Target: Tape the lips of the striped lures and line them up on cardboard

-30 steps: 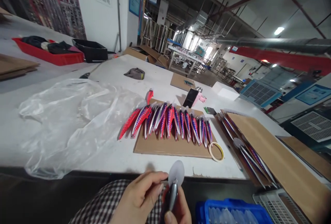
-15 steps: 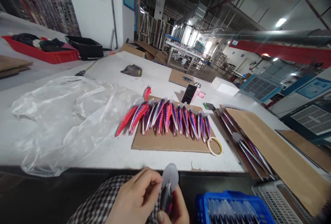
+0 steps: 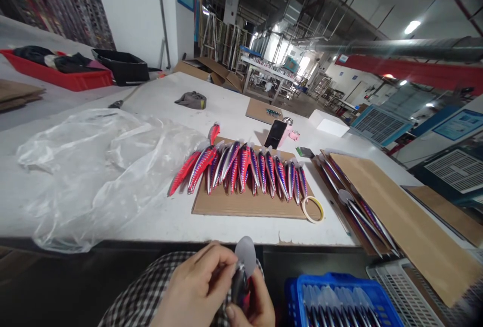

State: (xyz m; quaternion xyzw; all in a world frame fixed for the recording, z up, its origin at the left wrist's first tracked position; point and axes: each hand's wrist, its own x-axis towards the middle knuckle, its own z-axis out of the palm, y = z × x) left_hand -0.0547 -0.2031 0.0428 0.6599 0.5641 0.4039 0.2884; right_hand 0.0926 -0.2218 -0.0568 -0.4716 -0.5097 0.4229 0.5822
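Low at the table's front edge, a dark fishing lure (image 3: 239, 287) with a clear rounded lip (image 3: 246, 254) is held between my two hands. My right hand (image 3: 256, 299) is closed around the lure's body. My left hand (image 3: 204, 281) pinches with thumb and forefinger at the base of the lip; whether it grips the lip or something small there, I cannot make out. Several red, purple and silver lures (image 3: 244, 168) lie in a row on a cardboard sheet (image 3: 241, 207) ahead of my hands. A roll of tape (image 3: 313, 210) rests at that sheet's right corner.
A blue basket (image 3: 339, 279) of lures stands at lower right, beside a white crate (image 3: 392, 276). Crumpled clear plastic (image 3: 98, 176) covers the table's left. More lures lie by a long cardboard strip (image 3: 400, 226). A phone (image 3: 275, 133) leans near the back.
The view has shifted slightly, and the table scene sits a little higher. Both hands keep their hold, with the lure and its lip turned very slightly.
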